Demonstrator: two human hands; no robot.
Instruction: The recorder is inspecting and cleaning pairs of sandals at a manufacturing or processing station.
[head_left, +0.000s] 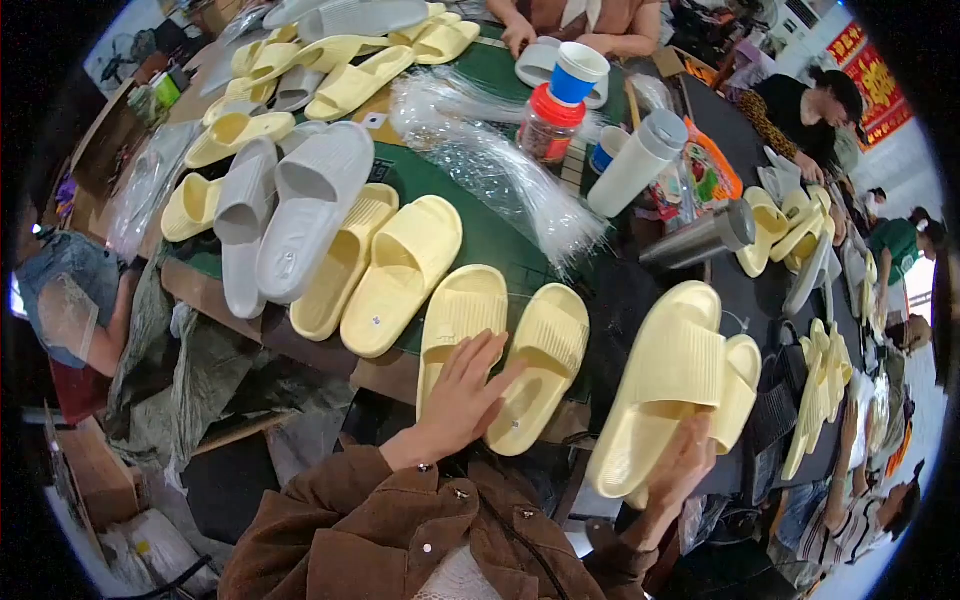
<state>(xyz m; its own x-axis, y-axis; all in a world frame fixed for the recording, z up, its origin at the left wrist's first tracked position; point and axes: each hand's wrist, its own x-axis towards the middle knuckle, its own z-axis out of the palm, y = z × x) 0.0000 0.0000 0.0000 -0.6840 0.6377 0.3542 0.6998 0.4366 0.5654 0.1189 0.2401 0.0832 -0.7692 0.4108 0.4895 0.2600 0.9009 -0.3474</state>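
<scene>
**Lying pair (pixel 561 330) and raised pair (pixel 672 345), pale yellow ribbed slippers**

Landmark: clear plastic bundle (pixel 480 150).

Lying pair: near side of the bundle, soles down, toes away from the person; presumably set side by side for easy reach.
Raised pair: nearer than the bundle and to its right, one slipper behind the other, seemingly so that one grip takes both.
Grey slippers (pixel 318 190): left of the bundle, side by side, probably kept together as a pair.
Red-lidded jar (pixel 550 125): just right of the bundle; paper cup (pixel 578 75) on its lid, perhaps to save room.

Left hand (pixel 450 398): fingers spread, over the lying pair's left slipper, thumb toward the right one.
Right hand (pixel 682 465): closed about the raised pair near the foot opening; exact finger placement hidden.
</scene>
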